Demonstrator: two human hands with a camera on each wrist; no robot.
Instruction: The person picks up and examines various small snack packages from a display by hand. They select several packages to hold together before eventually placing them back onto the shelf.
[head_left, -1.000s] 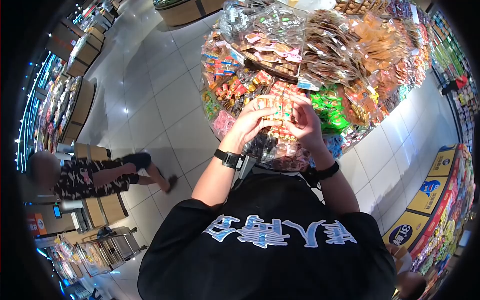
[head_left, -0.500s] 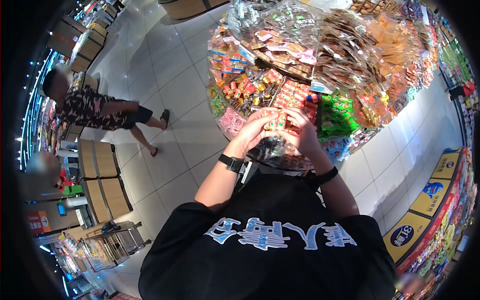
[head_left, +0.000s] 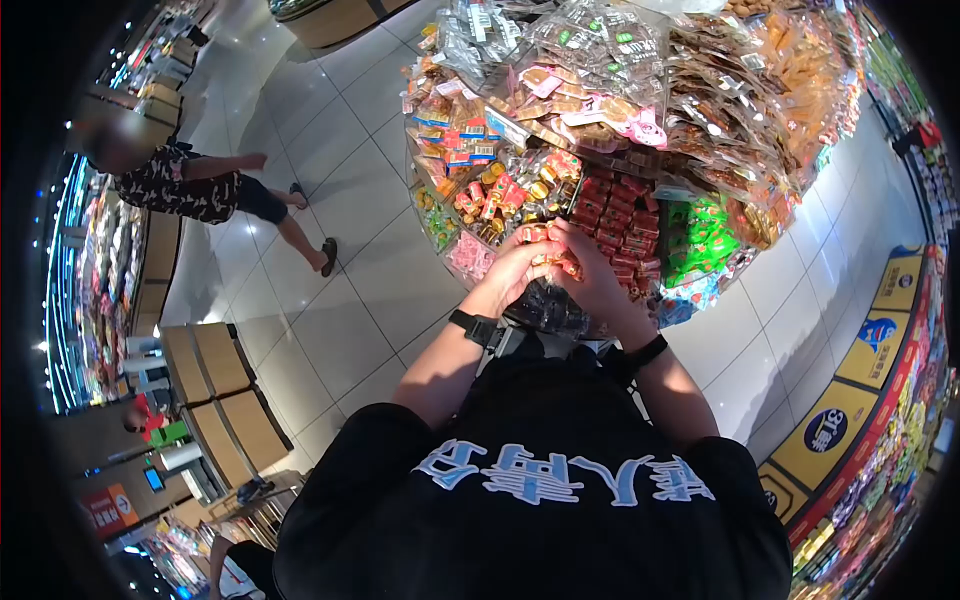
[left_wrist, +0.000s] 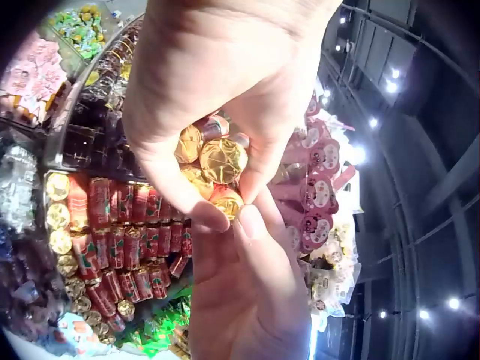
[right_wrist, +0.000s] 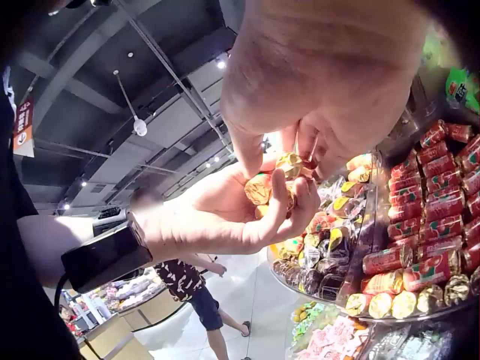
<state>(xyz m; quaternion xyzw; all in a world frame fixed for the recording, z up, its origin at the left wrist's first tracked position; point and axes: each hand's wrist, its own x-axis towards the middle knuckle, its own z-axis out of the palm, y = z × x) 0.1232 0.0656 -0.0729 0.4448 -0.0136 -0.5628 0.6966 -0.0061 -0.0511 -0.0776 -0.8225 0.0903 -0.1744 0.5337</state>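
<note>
Close over a display of sweets, both hands hold a small cluster of red-wrapped candy rolls (left_wrist: pixel 223 160) with shiny gold ends. My left hand (head_left: pixel 512 272) curls its fingers and thumb round the cluster from one side. From the other side my right hand (head_left: pixel 597 285) grips it too, and the fingertips of both hands meet at the lowest roll in the left wrist view. More gold foil (right_wrist: pixel 259 189) shows between the fingers in the right wrist view. Just beyond the hands lies a bin of matching red rolls (head_left: pixel 615 225), stacked in rows.
Beside the red rolls are green-wrapped sweets (head_left: pixel 700 240), mixed red and gold candies (head_left: pixel 515 190) and pink packets (head_left: pixel 470 257). Clear bags of snacks (head_left: pixel 720 110) pile up behind. A person in a camouflage shirt (head_left: pixel 180 185) walks on the tiled floor (head_left: pixel 345 250) at left.
The hands have drawn closer together and the rolls are turned, so less of their red wrapping shows. More of the red-roll bin is visible. The walking person has moved up the view.
</note>
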